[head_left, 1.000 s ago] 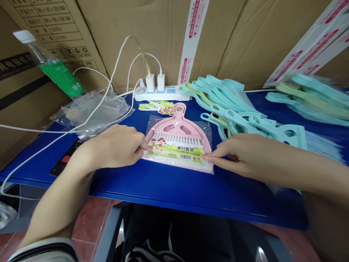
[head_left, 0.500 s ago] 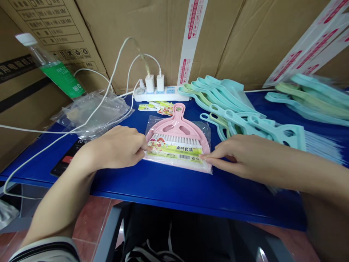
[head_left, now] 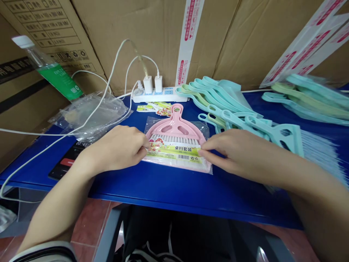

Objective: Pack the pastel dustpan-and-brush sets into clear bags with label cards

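A pink dustpan [head_left: 180,114] with a white-bristled brush [head_left: 174,139] lies flat on the table inside a clear plastic bag [head_left: 203,128], its handle pointing away from me. Across the bristles runs a yellow-green printed label card [head_left: 174,151]; I cannot tell whether it is inside or on top of the bag. My left hand [head_left: 124,147] is closed at the bag's left edge, fingertips curled under and partly hidden. At the right edge, my right hand [head_left: 226,151] pinches the bag between thumb and forefinger beside the end of the label.
Light blue and green dustpans and brushes [head_left: 223,96] are piled at right, with more [head_left: 308,96] farther right. Behind are loose label cards [head_left: 156,108] and a power strip [head_left: 155,96]. Plastic bags [head_left: 92,111], a bottle [head_left: 58,78], a phone [head_left: 64,162] and white cables are left.
My right fingers have shifted slightly inward and up along the bag's right edge. My left hand stays nearly in place, and the whole view has shifted a little.
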Tool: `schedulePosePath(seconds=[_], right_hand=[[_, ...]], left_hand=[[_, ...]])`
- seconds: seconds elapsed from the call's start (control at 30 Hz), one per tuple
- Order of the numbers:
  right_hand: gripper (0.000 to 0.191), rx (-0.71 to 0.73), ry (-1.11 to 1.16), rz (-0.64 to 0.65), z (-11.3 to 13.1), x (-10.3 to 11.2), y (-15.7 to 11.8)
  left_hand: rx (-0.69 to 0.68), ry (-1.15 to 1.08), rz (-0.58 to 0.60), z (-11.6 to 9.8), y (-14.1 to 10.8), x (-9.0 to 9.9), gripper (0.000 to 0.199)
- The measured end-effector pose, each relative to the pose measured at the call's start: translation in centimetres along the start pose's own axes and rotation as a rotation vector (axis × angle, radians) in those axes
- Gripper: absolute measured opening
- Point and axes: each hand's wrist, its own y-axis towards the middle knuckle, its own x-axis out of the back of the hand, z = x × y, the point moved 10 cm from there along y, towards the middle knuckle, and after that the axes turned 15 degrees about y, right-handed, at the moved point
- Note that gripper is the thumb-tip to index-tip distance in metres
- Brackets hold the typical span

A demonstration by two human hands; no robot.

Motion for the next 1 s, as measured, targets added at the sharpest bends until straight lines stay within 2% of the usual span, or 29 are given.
schedulePosePath(seconds=[0.2,0.3,0.43,0.6,0.7,1.0], right_hand=[[0.035,0.109,-0.002,-0.012,2.4,-0.5,0.9],[0.030,0.171,0.035,0.005,3.1,-1.3,0.9],[0.033,0.195,0.017,0.038,3.0,-2.3,1.0],[0.036,0.203,0.021,0.061,2.9,-2.6,1.0],[0.038,0.211,0.024,0.061,3.1,-2.5,1.0],[0.038,0.206,0.027,0.080,3.1,-2.6,1.0]], left_hand=[[-0.005,0.100,0.076,-0.7,0.5,-0.2,0.029],[-0.024,0.136,0.068,-1.1,0.6,0.1,0.031],[-0.063,0.084,-0.007,-1.7,0.6,0.9,0.031],[-0.233,-0.027,-0.059,-3.7,0.4,1.1,0.043],[-0.276,-0.024,-0.047,-4.4,0.4,0.6,0.045],[-0.271,-0.028,0.027,-4.4,0.6,-0.4,0.048]])
